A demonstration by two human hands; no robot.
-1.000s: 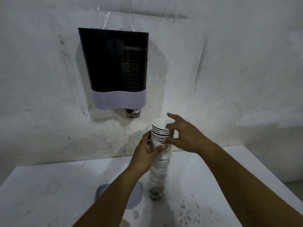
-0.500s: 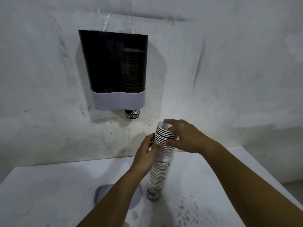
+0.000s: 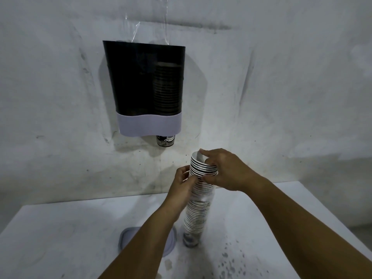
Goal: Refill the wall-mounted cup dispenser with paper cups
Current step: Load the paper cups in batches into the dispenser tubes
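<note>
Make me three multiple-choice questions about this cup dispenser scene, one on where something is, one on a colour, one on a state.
1. Where does the tall cup stack stand?
A. On the table
B. On the floor
C. On a shelf

2. What colour is the band along the bottom of the dispenser?
A. Red
B. Pale lilac
C. Green

3. What is the right hand doing?
A. Hanging idle
B. Gripping the top cups of the stack
C. Pressing flat on the wall

Answers: 1 A, its base sits on the white table. 2 B, the band is pale against the dark body. 3 B, its fingers curl round the topmost cups while the left hand holds the stack lower down.
</note>
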